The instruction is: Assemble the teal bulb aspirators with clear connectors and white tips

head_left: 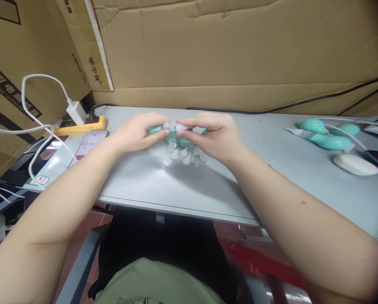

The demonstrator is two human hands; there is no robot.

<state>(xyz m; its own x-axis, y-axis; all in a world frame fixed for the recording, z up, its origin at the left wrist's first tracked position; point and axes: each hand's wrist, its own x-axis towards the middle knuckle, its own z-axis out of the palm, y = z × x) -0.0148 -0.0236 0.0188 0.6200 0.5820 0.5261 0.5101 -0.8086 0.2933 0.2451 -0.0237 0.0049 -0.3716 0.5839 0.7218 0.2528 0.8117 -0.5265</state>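
Over the grey table, my left hand (144, 131) is closed on a green rubber bulb (156, 129) with a translucent fitting (166, 126) at its end. Facing it, my right hand (208, 133) pinches a whitish translucent nozzle (180, 126) between thumb and fingers. The two parts are very close; whether they touch, I cannot tell. Behind and below my fingers lie more green bulbs (172, 136), partly hidden. Nearer to me, several small translucent plastic tips (186, 160) are scattered, and a short clear cup-like piece (172, 144) is among them.
On the right lie several green bulbs (330, 141) and a white rounded object (355, 164) beside cables. A phone (92, 141) and a yellow power strip (93, 124) with a white charger (77, 112) are on the left. Cardboard (239, 55) walls the table's back edge.
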